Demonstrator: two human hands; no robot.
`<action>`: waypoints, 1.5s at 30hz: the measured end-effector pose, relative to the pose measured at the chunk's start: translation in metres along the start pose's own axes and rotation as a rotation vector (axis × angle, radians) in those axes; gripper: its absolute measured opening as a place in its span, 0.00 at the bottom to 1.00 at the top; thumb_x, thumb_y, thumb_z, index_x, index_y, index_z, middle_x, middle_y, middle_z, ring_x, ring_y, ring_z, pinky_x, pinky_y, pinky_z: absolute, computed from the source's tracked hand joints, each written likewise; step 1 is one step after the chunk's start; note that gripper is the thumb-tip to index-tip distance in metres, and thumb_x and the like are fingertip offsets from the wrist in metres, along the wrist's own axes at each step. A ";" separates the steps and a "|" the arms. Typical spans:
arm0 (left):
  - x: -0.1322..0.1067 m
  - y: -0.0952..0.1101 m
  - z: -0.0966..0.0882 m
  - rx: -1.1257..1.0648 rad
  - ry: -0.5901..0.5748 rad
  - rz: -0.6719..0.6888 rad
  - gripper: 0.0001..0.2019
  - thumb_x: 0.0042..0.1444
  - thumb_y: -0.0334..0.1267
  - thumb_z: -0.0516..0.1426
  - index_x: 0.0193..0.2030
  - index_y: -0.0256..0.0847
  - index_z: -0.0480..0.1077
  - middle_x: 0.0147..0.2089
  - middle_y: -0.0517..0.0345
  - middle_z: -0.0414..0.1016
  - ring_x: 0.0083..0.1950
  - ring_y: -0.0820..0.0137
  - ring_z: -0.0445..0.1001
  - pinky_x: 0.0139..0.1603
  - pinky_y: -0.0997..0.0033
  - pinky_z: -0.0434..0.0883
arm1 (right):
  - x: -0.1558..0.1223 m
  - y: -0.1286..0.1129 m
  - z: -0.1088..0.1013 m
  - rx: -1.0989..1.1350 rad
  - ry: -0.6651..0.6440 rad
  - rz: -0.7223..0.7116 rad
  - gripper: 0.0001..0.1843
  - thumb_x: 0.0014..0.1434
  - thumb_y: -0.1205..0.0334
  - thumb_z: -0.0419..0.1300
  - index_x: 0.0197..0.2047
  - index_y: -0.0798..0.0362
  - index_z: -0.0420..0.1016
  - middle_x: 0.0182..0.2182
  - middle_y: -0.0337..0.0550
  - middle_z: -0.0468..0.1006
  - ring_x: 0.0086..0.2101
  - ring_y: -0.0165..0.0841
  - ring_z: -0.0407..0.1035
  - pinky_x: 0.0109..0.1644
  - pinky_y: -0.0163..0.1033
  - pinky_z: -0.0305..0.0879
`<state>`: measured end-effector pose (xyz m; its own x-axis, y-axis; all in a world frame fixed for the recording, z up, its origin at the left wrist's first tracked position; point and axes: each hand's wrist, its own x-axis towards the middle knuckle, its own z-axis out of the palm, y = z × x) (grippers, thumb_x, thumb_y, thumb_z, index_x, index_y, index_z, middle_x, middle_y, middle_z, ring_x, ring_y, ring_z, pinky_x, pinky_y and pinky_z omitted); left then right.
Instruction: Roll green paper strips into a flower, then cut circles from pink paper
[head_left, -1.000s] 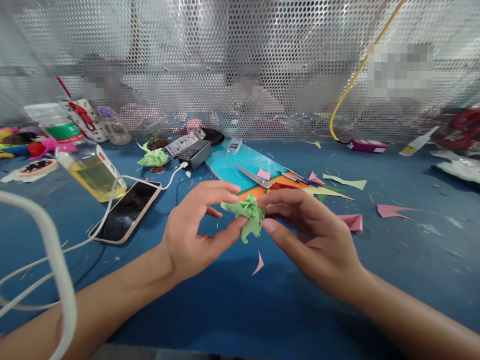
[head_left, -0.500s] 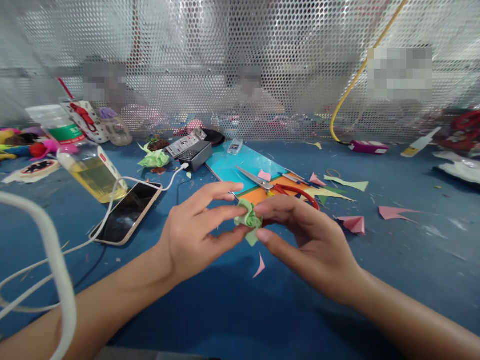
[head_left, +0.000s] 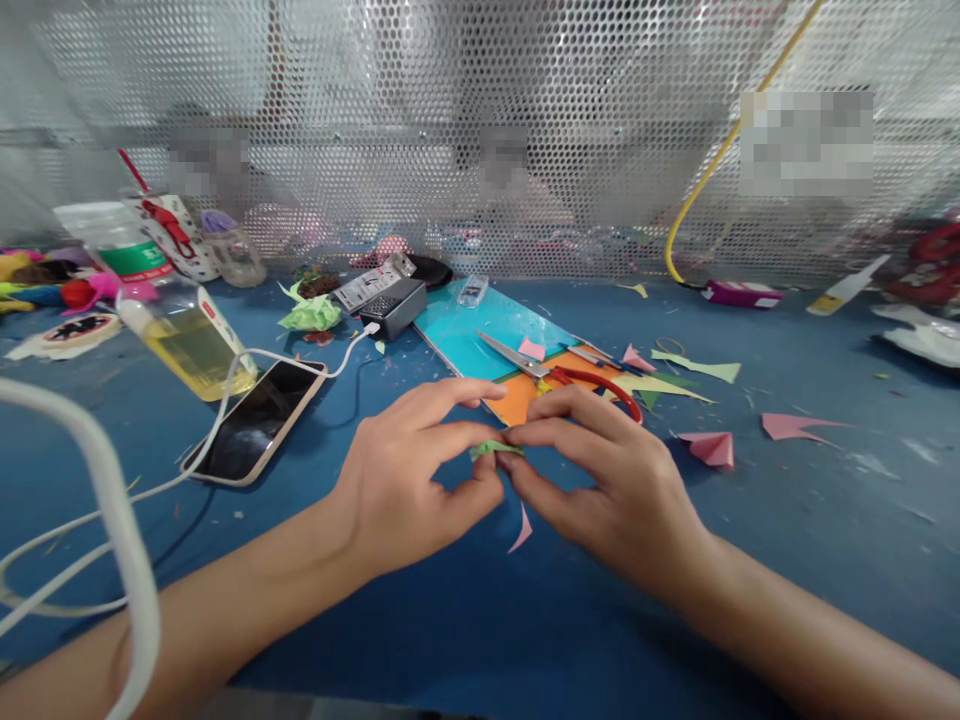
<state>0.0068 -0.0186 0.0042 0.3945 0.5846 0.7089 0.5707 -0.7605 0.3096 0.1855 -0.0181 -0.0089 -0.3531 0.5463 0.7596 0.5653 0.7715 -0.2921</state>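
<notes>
My left hand (head_left: 409, 480) and my right hand (head_left: 600, 480) meet fingertip to fingertip just above the blue table (head_left: 465, 620). Between them they pinch a small folded green paper piece (head_left: 491, 449); only a thin green edge of it shows, the rest is hidden by the fingers. A pink paper sliver (head_left: 520, 530) lies on the table right under the hands. Red-handled scissors (head_left: 555, 370) rest on coloured paper sheets (head_left: 495, 335) just behind my right hand.
A phone (head_left: 255, 420) on a white cable lies at the left beside a bottle of yellow liquid (head_left: 180, 335). A crumpled green paper (head_left: 309, 316) and a charger block (head_left: 394, 307) sit further back. Pink and yellow scraps (head_left: 709, 448) dot the right side. A perforated metal screen (head_left: 480, 130) closes the back.
Both hands have dropped lower toward the table and closed tighter together. The green paper, earlier a visible bunched flower shape, is now squeezed nearly out of sight between the fingers.
</notes>
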 end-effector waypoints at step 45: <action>0.008 -0.009 -0.001 -0.441 -0.352 -0.538 0.15 0.54 0.41 0.60 0.48 0.40 0.75 0.38 0.58 0.81 0.38 0.68 0.79 0.39 0.74 0.74 | 0.012 0.019 -0.013 0.173 -0.474 0.409 0.16 0.62 0.55 0.54 0.25 0.53 0.68 0.23 0.35 0.70 0.26 0.28 0.63 0.29 0.34 0.56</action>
<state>0.0040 -0.0078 0.0078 0.3918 0.9042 0.1699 0.4379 -0.3456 0.8299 0.2018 -0.0016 0.0022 -0.4475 0.8615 0.2399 0.6095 0.4901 -0.6231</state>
